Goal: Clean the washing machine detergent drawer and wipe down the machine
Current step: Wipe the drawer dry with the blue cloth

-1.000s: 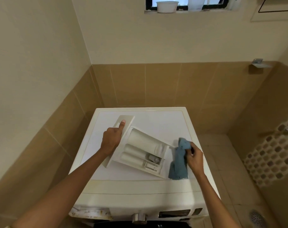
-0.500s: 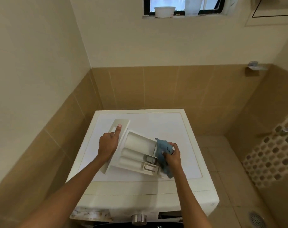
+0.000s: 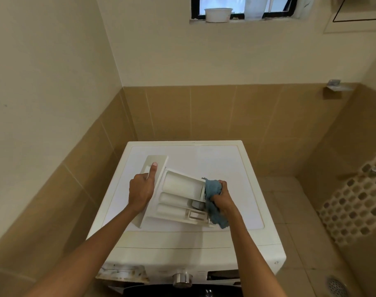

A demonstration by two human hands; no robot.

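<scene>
The head view looks forward and down from close above the washing machine (image 3: 215,159).

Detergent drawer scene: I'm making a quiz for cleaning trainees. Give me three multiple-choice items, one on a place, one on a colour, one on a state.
1. Where does the drawer lie? A. on the washer B. on the floor C. on the sill
2. What colour is the cloth? A. red B. blue C. yellow
3. What does the right hand do? A. hangs idle B. grips the cloth C. turns a knob
Answers: 1 A, it rests on the washer's white top; 2 B, the cloth is blue; 3 B, its fingers curl round the cloth.
</scene>
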